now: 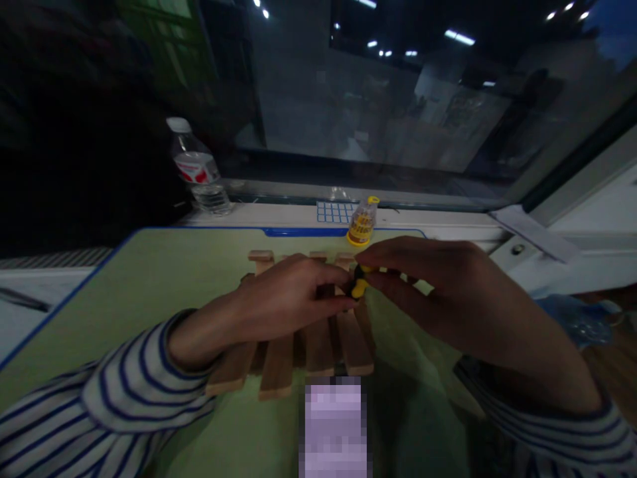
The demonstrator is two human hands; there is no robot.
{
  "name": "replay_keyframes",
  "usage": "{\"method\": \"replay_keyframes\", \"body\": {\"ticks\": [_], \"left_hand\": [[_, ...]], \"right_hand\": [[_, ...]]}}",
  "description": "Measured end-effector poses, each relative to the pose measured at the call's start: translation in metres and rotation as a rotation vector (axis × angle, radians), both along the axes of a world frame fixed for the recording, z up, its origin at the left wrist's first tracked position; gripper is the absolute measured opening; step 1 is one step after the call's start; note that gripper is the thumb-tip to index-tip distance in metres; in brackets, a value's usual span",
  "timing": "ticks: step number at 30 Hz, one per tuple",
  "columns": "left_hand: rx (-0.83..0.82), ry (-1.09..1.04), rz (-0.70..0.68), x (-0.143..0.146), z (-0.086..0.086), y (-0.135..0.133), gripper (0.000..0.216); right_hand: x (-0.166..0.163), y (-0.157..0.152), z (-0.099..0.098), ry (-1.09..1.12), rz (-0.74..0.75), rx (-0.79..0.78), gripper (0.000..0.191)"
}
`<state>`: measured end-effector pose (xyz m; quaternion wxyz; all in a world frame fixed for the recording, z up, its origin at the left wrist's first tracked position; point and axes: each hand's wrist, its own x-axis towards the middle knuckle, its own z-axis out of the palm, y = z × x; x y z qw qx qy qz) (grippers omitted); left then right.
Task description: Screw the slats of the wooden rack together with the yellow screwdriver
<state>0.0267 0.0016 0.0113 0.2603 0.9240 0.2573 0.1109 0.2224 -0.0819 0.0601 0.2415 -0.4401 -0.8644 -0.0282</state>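
Now both hands meet over the wooden slats on the worktop — the right hand pinches a small yellow piece, perhaps a clip, against them, the left hand lies on the slats, its grip unclear — calling for fine, steady alignment.

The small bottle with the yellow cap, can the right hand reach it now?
Probably yes: the bottle stands just beyond the right hand with nothing between, but that hand pinches a small yellow piece.

Hands on wooden slats
The right hand pinches a yellow piece against the left hand; small bottle at twelve o'clock.
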Motion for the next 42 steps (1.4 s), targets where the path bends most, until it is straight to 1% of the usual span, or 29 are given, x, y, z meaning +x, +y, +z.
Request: {"method": "replay_keyframes", "body": {"ticks": [6, 14, 18, 24, 29, 37, 42], "left_hand": [[0.002, 0.0, -0.008, -0.0007, -0.001, 0.0003, 0.02], [0.067, -0.04, 0.049, 0.0002, 0.0002, -0.0049, 0.019], [0.048, -0.088, 0.068, 0.0017, 0.0021, -0.0064, 0.022], [0.059, -0.045, 0.048, 0.003, 0.0025, -0.0046, 0.02], [0.02, -0.032, 0.029, 0.002, 0.0004, -0.0031, 0.018], [-0.032, -0.057, -0.017, 0.0004, -0.0042, -0.0004, 0.018], [-0.03, -0.05, -0.029, 0.0003, -0.0024, -0.0002, 0.019]], "right_hand": [[-0.0014, 0.0006, -0.0004, -0.002, -0.004, -0.005, 0.022], [-0.0005, 0.0003, -0.0004, -0.006, 0.006, 0.02, 0.023], [-0.0012, 0.0002, -0.0017, -0.001, -0.001, 0.029, 0.023], [-0.0023, 0.0003, -0.0023, -0.011, -0.013, 0.029, 0.02], [-0.0023, 0.0016, -0.0029, -0.013, -0.032, 0.031, 0.014], [-0.0046, 0.0023, -0.0063, -0.004, -0.069, 0.023, 0.014], [-0.005, 0.003, -0.0078, -0.01, -0.065, 0.041, 0.013]]}}
